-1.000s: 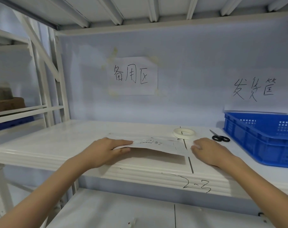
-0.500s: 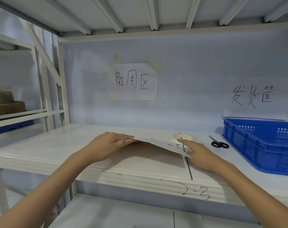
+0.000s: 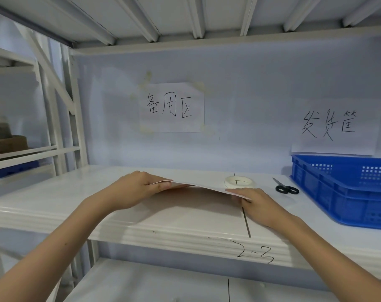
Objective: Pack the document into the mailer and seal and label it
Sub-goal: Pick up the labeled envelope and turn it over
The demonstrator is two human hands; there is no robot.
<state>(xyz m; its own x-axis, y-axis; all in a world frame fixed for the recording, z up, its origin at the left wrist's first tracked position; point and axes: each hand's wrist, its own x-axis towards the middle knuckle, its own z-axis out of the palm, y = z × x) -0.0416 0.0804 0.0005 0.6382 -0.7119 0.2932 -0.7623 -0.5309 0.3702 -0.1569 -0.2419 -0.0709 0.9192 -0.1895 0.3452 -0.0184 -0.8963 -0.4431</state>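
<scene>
A flat white mailer (image 3: 203,186) is held nearly edge-on just above the white shelf (image 3: 76,199), so I see only its thin edge and shaded underside. My left hand (image 3: 139,188) pinches its left end, thumb under and fingers on top. My right hand (image 3: 257,203) grips its right end, which sits slightly lower. Any label or document on it is hidden at this angle. A roll of white tape (image 3: 240,182) lies just behind the mailer's right end.
Black-handled scissors (image 3: 286,187) lie right of the tape. A blue plastic crate (image 3: 346,188) stands at the right end of the shelf. Two handwritten paper signs (image 3: 172,106) are stuck on the back wall. A lower shelf (image 3: 163,284) runs below.
The mailer has risen off the shelf and levelled out; its printed top face no longer shows. My right hand moved from flat on the shelf to gripping the mailer's right end.
</scene>
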